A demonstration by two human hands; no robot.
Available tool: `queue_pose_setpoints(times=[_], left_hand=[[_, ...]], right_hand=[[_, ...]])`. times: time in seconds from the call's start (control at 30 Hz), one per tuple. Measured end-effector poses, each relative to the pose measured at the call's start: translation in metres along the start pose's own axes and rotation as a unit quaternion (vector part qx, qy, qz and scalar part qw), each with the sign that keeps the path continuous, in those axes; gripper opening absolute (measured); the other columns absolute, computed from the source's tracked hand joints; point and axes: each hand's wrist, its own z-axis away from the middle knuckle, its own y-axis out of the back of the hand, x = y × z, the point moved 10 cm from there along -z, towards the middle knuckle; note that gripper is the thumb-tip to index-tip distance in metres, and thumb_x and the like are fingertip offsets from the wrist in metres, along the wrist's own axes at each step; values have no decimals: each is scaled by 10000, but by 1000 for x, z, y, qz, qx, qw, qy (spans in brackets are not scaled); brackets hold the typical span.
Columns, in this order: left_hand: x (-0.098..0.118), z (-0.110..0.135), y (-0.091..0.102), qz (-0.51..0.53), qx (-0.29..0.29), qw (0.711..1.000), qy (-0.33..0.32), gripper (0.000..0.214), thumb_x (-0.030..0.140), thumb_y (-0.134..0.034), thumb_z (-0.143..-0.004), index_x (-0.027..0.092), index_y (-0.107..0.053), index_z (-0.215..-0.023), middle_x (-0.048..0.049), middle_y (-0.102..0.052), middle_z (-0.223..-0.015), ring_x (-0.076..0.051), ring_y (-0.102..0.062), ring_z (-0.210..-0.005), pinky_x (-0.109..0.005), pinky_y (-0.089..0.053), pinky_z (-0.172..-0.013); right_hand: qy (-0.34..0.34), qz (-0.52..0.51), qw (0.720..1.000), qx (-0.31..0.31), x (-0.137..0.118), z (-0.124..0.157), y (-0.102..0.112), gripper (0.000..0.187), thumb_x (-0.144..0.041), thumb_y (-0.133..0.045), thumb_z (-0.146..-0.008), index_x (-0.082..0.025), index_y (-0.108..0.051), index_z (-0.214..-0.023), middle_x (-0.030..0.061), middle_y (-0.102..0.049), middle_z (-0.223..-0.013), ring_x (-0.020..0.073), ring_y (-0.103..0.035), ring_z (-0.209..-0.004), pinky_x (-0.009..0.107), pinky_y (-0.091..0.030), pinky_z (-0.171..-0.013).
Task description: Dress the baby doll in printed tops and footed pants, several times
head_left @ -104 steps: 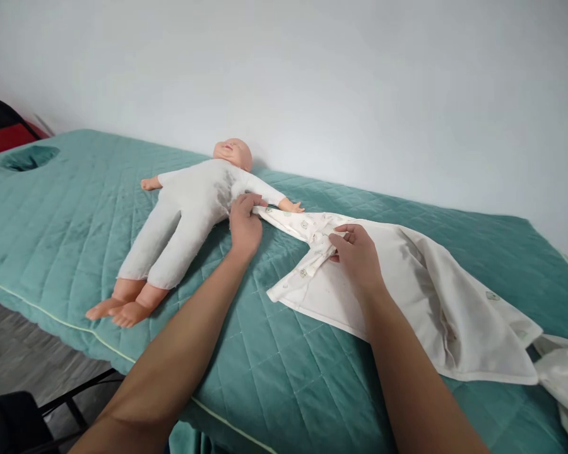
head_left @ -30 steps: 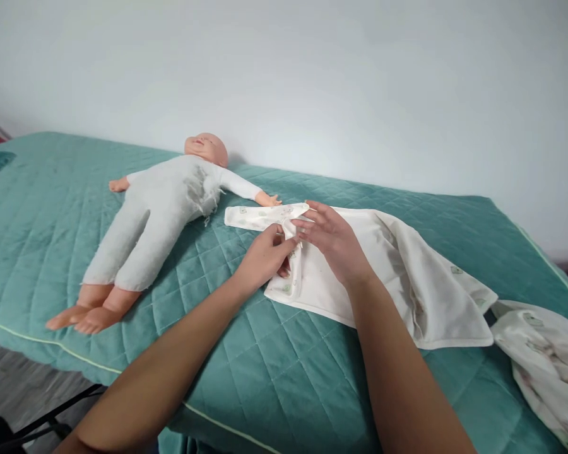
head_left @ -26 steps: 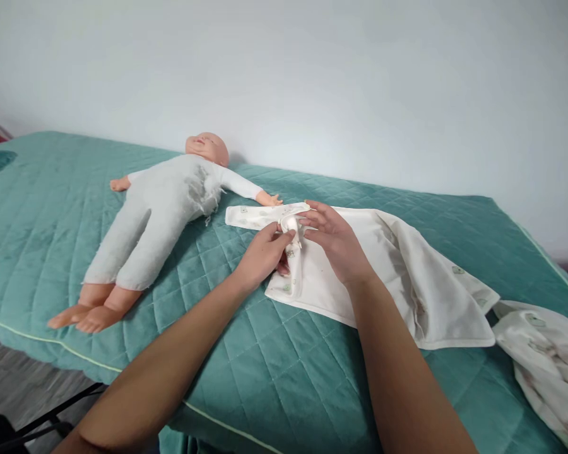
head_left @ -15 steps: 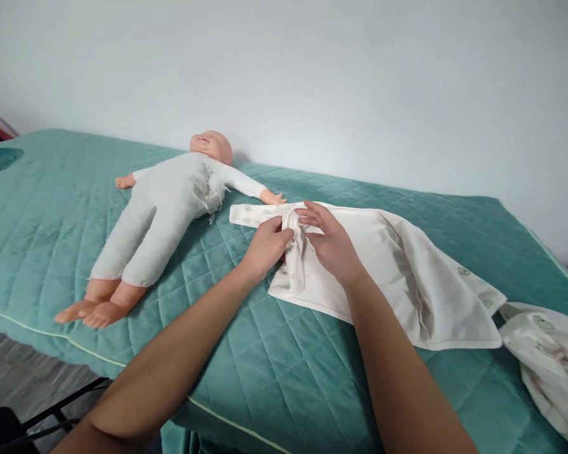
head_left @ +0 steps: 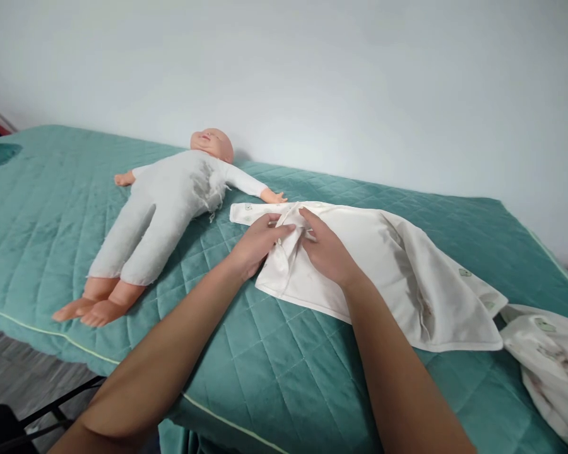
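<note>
A white baby jacket (head_left: 360,252) with small green prints lies spread out on the green quilted bed cover (head_left: 246,353). My left hand (head_left: 260,243) is closed on the front edge of the jacket near its left sleeve, the thumb lying on top of the cloth. Just to the right, my right hand (head_left: 324,246) has its thumb and fingers at the same gathered fold; its fingertips are partly hidden by cloth. A baby doll (head_left: 170,189) with a white cloth body lies on its back to the left, one of its hands by the jacket's sleeve.
A second white printed garment (head_left: 549,359) lies crumpled at the right edge. Behind the bed rises a pale wall (head_left: 312,82). At lower left are a black metal frame (head_left: 57,407) and the grey floor (head_left: 14,359).
The jacket's front edge has shifted a little left and opened out from its fold. My left hand has moved slightly left and down, and my right hand's fingers have drawn in to the cloth.
</note>
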Motion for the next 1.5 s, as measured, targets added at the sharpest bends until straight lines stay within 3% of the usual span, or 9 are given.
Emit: queue_pose_setpoints(times=[0.2, 0.4, 0.6, 0.83, 1.0, 1.17, 1.27, 1.37, 1.5], left_hand=[[1, 5, -4, -56, -12, 998, -10, 586, 76, -643, -599, 193, -569, -1168, -41, -697, -1009, -172, -652, -787, -272, -489, -664], [5, 12, 5, -104, -39, 994, -13, 796, 75, -517, -523, 202, -529, -1309, -55, -694, -1164, -156, -598, -761, -247, -405, -583], [25, 14, 20, -258, -65, 962, -56, 851, 95, -466, -515, 218, -563, -1352, -62, -625, -1328, -206, -616, -956, -261, -421, -629], [28, 8, 33, -383, -33, 918, -95, 672, 135, -539, -665, 248, -606, -1324, -36, -656, -1203, -196, -613, -917, -281, -439, -706], [23, 20, 11, -233, -101, 967, -31, 682, 110, -585, -631, 250, -622, -1297, -29, -662, -1122, -115, -536, -712, -222, -351, -558], [21, 31, -9, -74, -169, 983, 17, 741, 39, -580, -535, 210, -622, -1254, -15, -659, -1024, -75, -472, -619, -206, -315, -512], [18, 27, -1, -93, -162, 982, 22, 685, 44, -569, -539, 205, -657, -1199, 4, -626, -913, -77, -450, -615, -207, -291, -514], [16, 21, 13, -179, -124, 976, 10, 528, 134, -609, -662, 217, -693, -1177, 1, -606, -856, -102, -469, -644, -217, -312, -547], [24, 17, 24, -315, -50, 947, -40, 463, 346, -705, -759, 264, -675, -1214, -40, -676, -1087, -200, -602, -930, -261, -452, -732]], right_hand=[[0, 200, 979, -37, 5, -2, -11, 611, -174, -428, -928, -143, -437, -1538, 116, -342, -1666, 257, -256, -1568, 539, -170, -1282], [-32, 279, 959, -36, 11, -4, -9, 570, -227, -358, -991, -167, -396, -1556, 97, -297, -1686, 228, -226, -1579, 547, -161, -1274], [-48, 261, 964, -13, 20, -7, 2, 555, -222, -315, -1006, -159, -406, -1550, 118, -328, -1672, 251, -243, -1574, 556, -179, -1271], [-10, 168, 982, 90, 15, -7, 27, 475, -123, -379, -928, -119, -611, -1342, 139, -613, -1390, 268, -531, -1324, 443, -380, -1189], [17, 171, 982, 80, 9, -7, 21, 376, -112, -403, -921, -156, -677, -1176, 119, -660, -1268, 280, -554, -1228, 451, -432, -1125], [35, 212, 976, 41, 9, -8, 12, 539, -44, -370, -876, -164, -609, -1343, 102, -618, -1421, 264, -526, -1342, 461, -382, -1186], [15, 247, 969, 14, 14, -9, 7, 597, -46, -334, -899, -145, -532, -1453, 106, -533, -1538, 255, -440, -1457, 484, -312, -1237], [-18, 269, 963, -13, 20, -11, 4, 621, -80, -319, -933, -145, -436, -1540, 94, -432, -1621, 255, -336, -1531, 514, -245, -1264], [-35, 292, 956, -14, 20, -11, 5, 616, -135, -339, -953, -136, -399, -1566, 111, -338, -1670, 267, -285, -1555, 514, -235, -1265]])
